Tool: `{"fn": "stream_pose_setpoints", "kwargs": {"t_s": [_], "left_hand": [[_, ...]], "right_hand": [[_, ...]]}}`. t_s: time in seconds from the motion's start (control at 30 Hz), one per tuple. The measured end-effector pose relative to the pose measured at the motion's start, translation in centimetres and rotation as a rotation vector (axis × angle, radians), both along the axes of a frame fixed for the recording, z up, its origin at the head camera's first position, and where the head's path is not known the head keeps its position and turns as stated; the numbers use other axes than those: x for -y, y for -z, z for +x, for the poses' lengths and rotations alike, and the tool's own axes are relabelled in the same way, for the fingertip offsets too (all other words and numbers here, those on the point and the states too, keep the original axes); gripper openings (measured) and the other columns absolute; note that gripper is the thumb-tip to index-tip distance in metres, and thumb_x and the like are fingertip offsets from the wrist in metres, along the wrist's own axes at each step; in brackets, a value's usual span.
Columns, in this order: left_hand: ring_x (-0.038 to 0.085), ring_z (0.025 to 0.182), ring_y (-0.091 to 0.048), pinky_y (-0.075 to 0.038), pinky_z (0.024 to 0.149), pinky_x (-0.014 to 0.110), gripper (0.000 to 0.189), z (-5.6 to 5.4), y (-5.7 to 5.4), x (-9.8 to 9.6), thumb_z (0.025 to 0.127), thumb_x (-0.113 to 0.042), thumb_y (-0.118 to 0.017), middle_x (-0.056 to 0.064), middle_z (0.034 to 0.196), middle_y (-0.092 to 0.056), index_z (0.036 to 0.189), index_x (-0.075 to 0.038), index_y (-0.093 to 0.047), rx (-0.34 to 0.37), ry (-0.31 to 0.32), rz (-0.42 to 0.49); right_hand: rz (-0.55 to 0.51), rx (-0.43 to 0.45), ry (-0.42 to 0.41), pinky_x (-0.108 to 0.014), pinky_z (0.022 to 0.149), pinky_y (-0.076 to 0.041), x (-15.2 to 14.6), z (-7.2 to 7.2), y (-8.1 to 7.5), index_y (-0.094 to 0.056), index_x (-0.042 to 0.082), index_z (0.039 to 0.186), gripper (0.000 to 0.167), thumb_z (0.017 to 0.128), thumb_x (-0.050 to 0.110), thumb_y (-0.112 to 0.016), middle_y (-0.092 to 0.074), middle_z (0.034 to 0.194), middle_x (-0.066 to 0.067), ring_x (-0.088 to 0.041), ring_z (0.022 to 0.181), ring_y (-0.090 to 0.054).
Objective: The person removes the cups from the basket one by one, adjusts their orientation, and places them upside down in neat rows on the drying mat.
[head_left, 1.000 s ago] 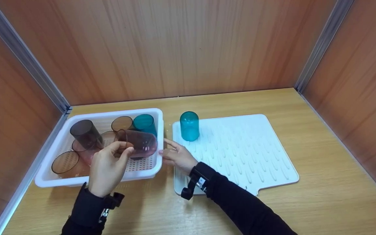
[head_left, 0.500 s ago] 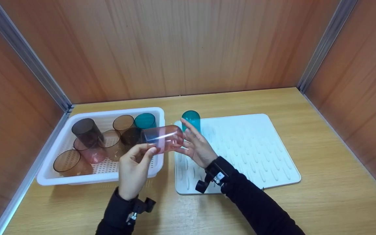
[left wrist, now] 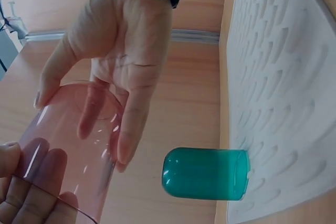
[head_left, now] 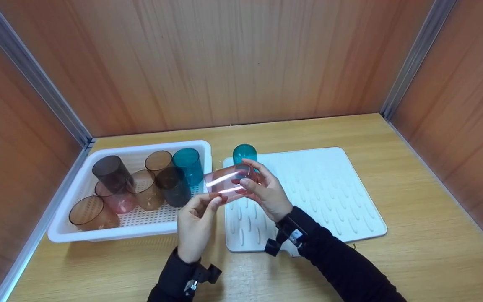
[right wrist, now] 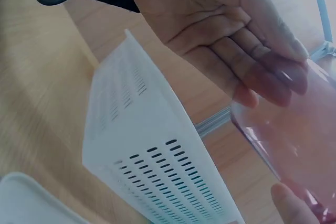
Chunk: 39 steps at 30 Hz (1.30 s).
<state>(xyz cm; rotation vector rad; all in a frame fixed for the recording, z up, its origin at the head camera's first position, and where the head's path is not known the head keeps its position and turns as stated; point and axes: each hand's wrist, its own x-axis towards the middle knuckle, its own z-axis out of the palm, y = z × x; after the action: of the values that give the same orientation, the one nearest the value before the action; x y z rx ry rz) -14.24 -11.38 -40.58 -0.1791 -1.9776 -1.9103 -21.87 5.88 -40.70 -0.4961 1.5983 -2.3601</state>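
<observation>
A clear pink tumbler (head_left: 227,180) is held up sideways between both hands, over the gap between basket and mat. My left hand (head_left: 196,226) pinches its open rim between thumb and fingers. At the base end, my right hand (head_left: 271,195) has its thumb on the near side and its fingers around the far side. Through the pink wall, fingertips of both hands show in the left wrist view. Just behind, a teal tumbler (left wrist: 205,173) stands upside down on the white ridged draining mat (head_left: 325,193), partly hidden in the head view by the right hand and pink tumbler.
A white perforated basket (head_left: 113,235) on the left contains several tumblers, among them a grey one (head_left: 110,172), an amber one (head_left: 94,216) and a teal one (head_left: 189,165). Wooden panels (head_left: 224,63) enclose the table at the back and sides.
The left hand has lifted the pink tumbler out of the basket and moved it right. The right hand has left the basket's edge and taken the tumbler's base end.
</observation>
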Motion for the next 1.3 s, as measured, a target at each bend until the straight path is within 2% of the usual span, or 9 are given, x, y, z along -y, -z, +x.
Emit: {"fn": "stream_pose_setpoints", "kwargs": {"t_s": [0.17,0.23,0.47,0.57,0.63,0.87,1.03,1.17,1.3], "left_hand": [[0.022,0.091,-0.067,-0.053,0.083,0.030,0.016,-0.3,0.5,-0.9,0.090,-0.007,-0.062,0.015,0.095,-0.069,0.099,0.006,-0.062,-0.032,0.076,0.036],[0.021,0.093,-0.067,-0.052,0.084,0.030,0.016,-0.4,0.6,-1.2,0.090,-0.008,-0.062,0.014,0.097,-0.069,0.100,0.005,-0.062,-0.018,0.092,0.036],[0.017,0.092,-0.066,-0.052,0.082,0.026,0.018,-0.8,1.1,-2.1,0.091,-0.011,-0.063,0.010,0.099,-0.069,0.104,0.001,-0.064,0.058,0.088,-0.058],[0.016,0.095,-0.065,-0.051,0.085,0.026,0.017,-0.9,1.4,-2.2,0.092,-0.011,-0.061,0.007,0.102,-0.068,0.106,-0.002,-0.064,0.045,0.123,-0.158],[0.016,0.100,-0.063,-0.050,0.089,0.029,0.019,-0.8,1.6,-2.2,0.092,-0.012,-0.061,0.006,0.106,-0.068,0.109,-0.005,-0.064,0.019,0.131,-0.264],[0.020,0.110,-0.060,-0.049,0.090,0.037,0.032,-0.3,2.6,-2.6,0.090,-0.022,-0.063,0.008,0.117,-0.065,0.118,-0.008,-0.062,-0.044,0.051,-0.719],[0.030,0.118,-0.055,-0.047,0.095,0.042,0.038,0.0,3.5,-3.1,0.089,-0.025,-0.065,0.015,0.127,-0.058,0.120,-0.005,-0.061,-0.062,0.066,-0.886],[0.038,0.126,-0.045,-0.044,0.096,0.048,0.053,0.2,4.2,-3.0,0.083,-0.034,-0.070,0.019,0.138,-0.049,0.127,-0.006,-0.057,0.002,0.097,-0.995],[0.045,0.133,-0.031,-0.039,0.099,0.054,0.075,0.1,4.8,-2.8,0.077,-0.044,-0.074,0.021,0.147,-0.035,0.137,-0.008,-0.047,0.106,0.163,-1.085]], "right_hand": [[0.096,-0.060,0.025,-0.042,0.089,-0.050,-1.4,-0.1,-0.4,-0.038,0.014,0.143,0.061,0.089,0.021,-0.065,-0.046,0.128,-0.019,-0.032,0.112,-0.056],[0.109,-0.071,0.033,-0.042,0.089,-0.050,-1.9,-0.2,-0.7,-0.039,0.014,0.141,0.060,0.088,0.018,-0.066,-0.048,0.126,-0.020,-0.032,0.111,-0.057],[0.176,-0.061,0.071,-0.043,0.083,-0.053,-3.6,-0.4,-1.5,-0.041,0.011,0.138,0.059,0.086,0.014,-0.069,-0.048,0.125,-0.021,-0.032,0.106,-0.059],[0.201,-0.069,0.094,-0.040,0.083,-0.053,-4.5,-0.7,-1.9,-0.043,0.013,0.138,0.059,0.086,0.014,-0.069,-0.049,0.126,-0.019,-0.031,0.103,-0.060],[0.198,-0.081,0.120,-0.039,0.084,-0.053,-5.4,-1.1,-2.3,-0.044,0.014,0.138,0.057,0.086,0.013,-0.068,-0.051,0.126,-0.017,-0.029,0.102,-0.060],[0.236,-0.201,0.263,-0.030,0.083,-0.053,-9.1,-3.3,-3.4,-0.042,0.013,0.141,0.061,0.086,0.010,-0.068,-0.053,0.123,-0.015,-0.023,0.101,-0.059],[0.327,-0.252,0.391,-0.026,0.084,-0.051,-11.0,-4.8,-3.7,-0.038,0.014,0.143,0.069,0.083,0.014,-0.073,-0.048,0.134,-0.010,-0.021,0.110,-0.053],[0.455,-0.321,0.447,-0.034,0.092,-0.048,-11.8,-6.0,-3.3,-0.034,0.017,0.145,0.075,0.082,0.017,-0.074,-0.045,0.138,-0.011,-0.023,0.118,-0.048],[0.608,-0.413,0.472,-0.045,0.096,-0.044,-11.9,-7.2,-2.4,-0.033,0.017,0.146,0.077,0.081,0.020,-0.075,-0.044,0.138,-0.014,-0.028,0.121,-0.047]]}}
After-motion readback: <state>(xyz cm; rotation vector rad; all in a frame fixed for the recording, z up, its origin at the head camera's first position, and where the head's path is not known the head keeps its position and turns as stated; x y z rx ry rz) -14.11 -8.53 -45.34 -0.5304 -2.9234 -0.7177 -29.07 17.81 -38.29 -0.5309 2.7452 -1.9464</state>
